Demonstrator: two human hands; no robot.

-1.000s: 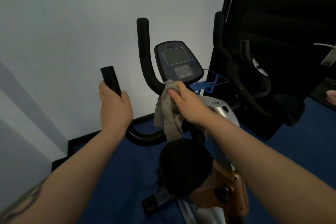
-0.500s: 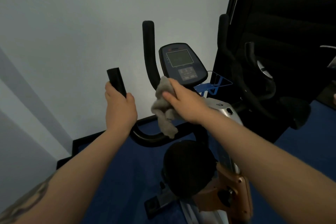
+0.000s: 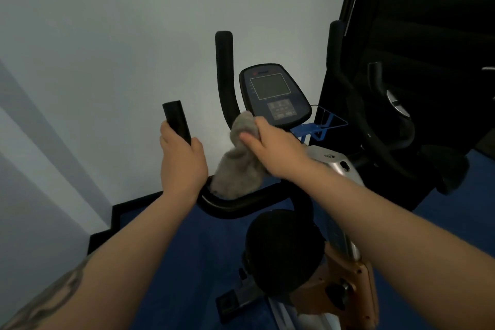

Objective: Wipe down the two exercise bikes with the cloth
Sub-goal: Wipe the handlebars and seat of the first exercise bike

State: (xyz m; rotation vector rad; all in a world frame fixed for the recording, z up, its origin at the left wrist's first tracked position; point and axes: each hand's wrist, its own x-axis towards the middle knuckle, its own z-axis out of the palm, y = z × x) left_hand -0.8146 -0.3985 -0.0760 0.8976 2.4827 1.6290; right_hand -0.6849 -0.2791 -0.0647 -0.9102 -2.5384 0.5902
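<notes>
Fingers of left hand [image 3: 182, 161] curl round handlebar grip [image 3: 176, 122]; I judge this steadies near bike [image 3: 334, 169] against rubbing. Right hand [image 3: 273, 153] clutches grey cloth [image 3: 238, 161], pressing it at upright bar [image 3: 226, 75] base beside console [image 3: 274, 95] (tail drapes onto crossbar). Second bike [image 3: 388, 115] stands right, untouched.

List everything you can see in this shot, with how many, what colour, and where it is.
grey crumpled cloth: one, grey, against the upright handlebar, draped to the lower bar
black curved foam handlebar: one, black, centre
dark blue bike console: one, dark blue with grey screen, right of the handlebar
round black padded seat: one, black, bottom centre
blue wire holder: one, blue, behind the console
second black exercise machine: one, black, right
blue floor: one, blue, below
left hand: one, grips the handlebar end
right hand: one, holds the cloth
</notes>
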